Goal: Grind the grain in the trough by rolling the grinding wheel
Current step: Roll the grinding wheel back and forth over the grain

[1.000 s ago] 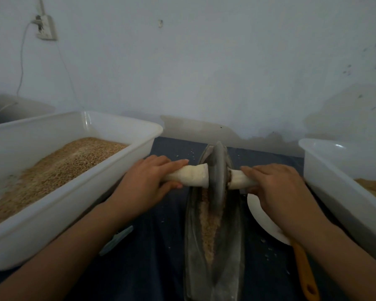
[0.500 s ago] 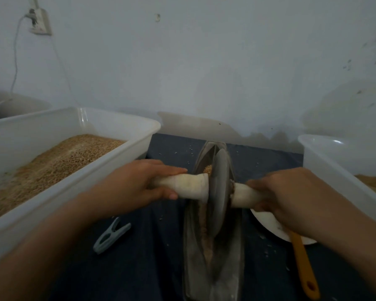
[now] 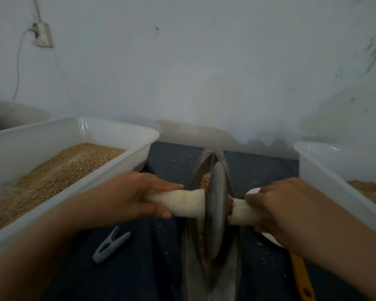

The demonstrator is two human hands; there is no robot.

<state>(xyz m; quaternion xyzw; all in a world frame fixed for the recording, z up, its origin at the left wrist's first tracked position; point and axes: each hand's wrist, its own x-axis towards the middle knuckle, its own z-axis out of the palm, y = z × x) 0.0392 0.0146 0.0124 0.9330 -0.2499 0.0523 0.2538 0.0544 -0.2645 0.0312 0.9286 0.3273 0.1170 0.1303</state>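
A white tub [image 3: 126,158] of grain lay far left. My left hand [image 3: 126,197] curled its fingers round the wrapped handle [image 3: 182,204]; the grinding wheel [image 3: 218,209] stood upright in the metal trough [image 3: 211,279], and my right hand [image 3: 291,210] gripped the handle's other end.

The supporting surface [image 3: 161,268] is lying under a dark blue cloth and is running up to the wall. A white plastic tub [image 3: 109,168] is sitting on it at the left, holding grain. A second white tub [image 3: 326,170] is sitting at the right. The metal trough [image 3: 206,276] is lying lengthwise between them. A grey clothespin [image 3: 111,244] is lying near the left tub. A white scoop with a yellow handle [image 3: 300,270] is lying just right of the trough. Loose kernels [image 3: 264,256] are lying scattered on the cloth.
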